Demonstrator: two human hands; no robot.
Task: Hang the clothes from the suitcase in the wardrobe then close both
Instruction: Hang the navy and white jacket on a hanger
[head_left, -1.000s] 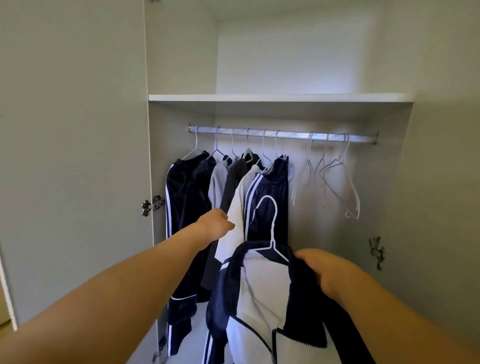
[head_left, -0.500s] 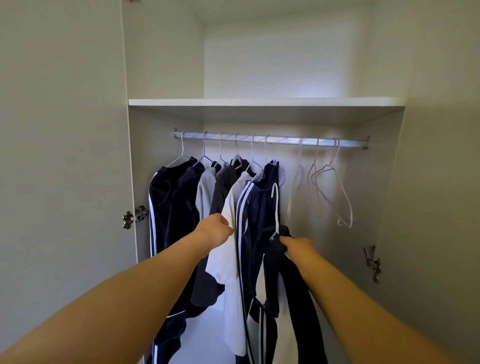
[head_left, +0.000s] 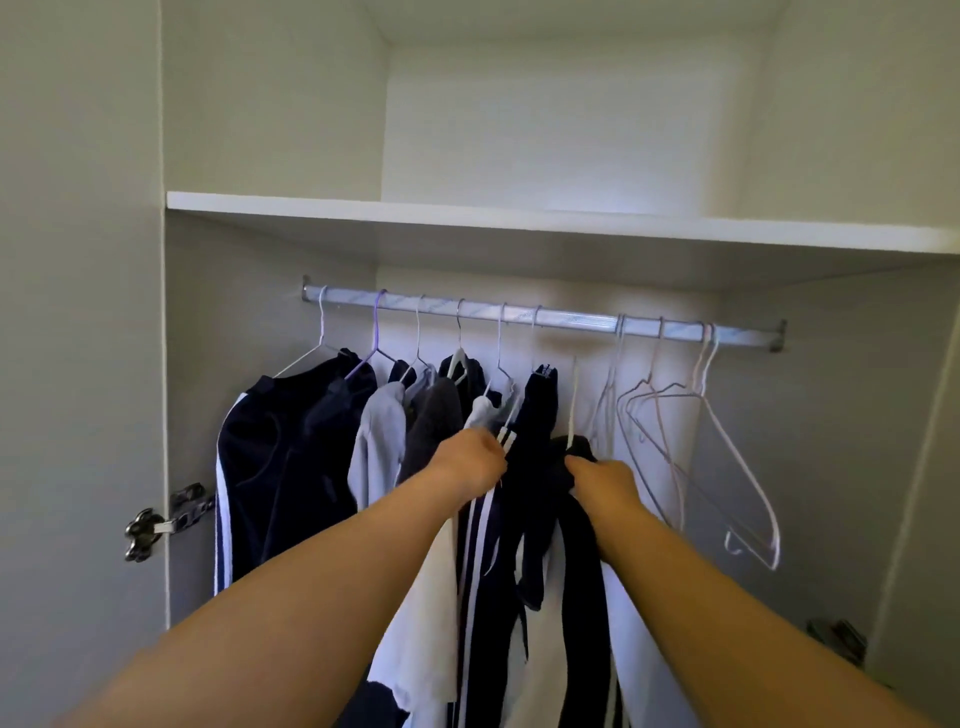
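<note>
Inside the open wardrobe a metal rail (head_left: 566, 318) carries several hung garments (head_left: 291, 467), dark navy, grey and white. My right hand (head_left: 602, 480) grips the shoulder of a navy and white jacket (head_left: 566, 582) on a white hanger (head_left: 572, 400), whose hook stands just below the rail, between the hung clothes and the bare hangers. My left hand (head_left: 470, 465) grips the hung navy striped garment (head_left: 535, 415) beside it and holds it to the left. The suitcase is out of view.
Several bare wire hangers (head_left: 696, 441) hang at the right end of the rail. A white shelf (head_left: 519, 223) sits above it. The left door (head_left: 78, 364) stands open with a metal hinge (head_left: 156, 525); another hinge (head_left: 836, 639) shows low on the right.
My right hand has lifted the jacket on its hanger up and in towards the rail. My left hand has stayed on the hung clothes, and the camera has come closer.
</note>
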